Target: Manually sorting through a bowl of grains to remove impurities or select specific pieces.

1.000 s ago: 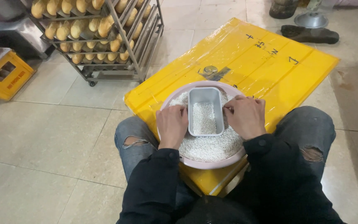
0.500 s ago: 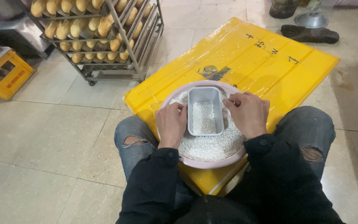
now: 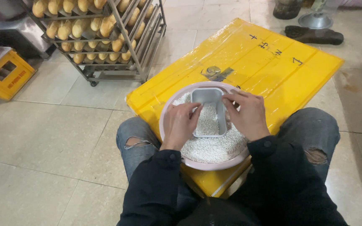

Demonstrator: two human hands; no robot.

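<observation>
Landmark = round pale basin (image 3: 170, 109). It sits on the near corner of the yellow plastic tabletop (image 3: 273, 71), right above my knees. Basin holds white rice grains (image 3: 214, 148). A small grey rectangular metal tray (image 3: 208, 112) stands in the middle of the basin, long axis pointing away from me, partly filled with the same grains.

My left hand (image 3: 180, 125) is on the tray's left wall, fingers curled over the rim, thumb side toward the inside; gripping it as far as I can see. My right hand (image 3: 248, 115) is on the right wall, fingers bent over the far right corner. Fingertips of both are partly hidden by the rim, so exact pinch is hard to read.

Near rim of the basin is cut off by my black sleeves (image 3: 160, 188). Tray bottom is buried in grain, not visible.

Far left of the basin: wheeled metal rack (image 3: 141, 62) of bread loaves (image 3: 105, 26), top cropped. Further left, a yellow crate (image 3: 5, 75), partly out of frame.
</observation>
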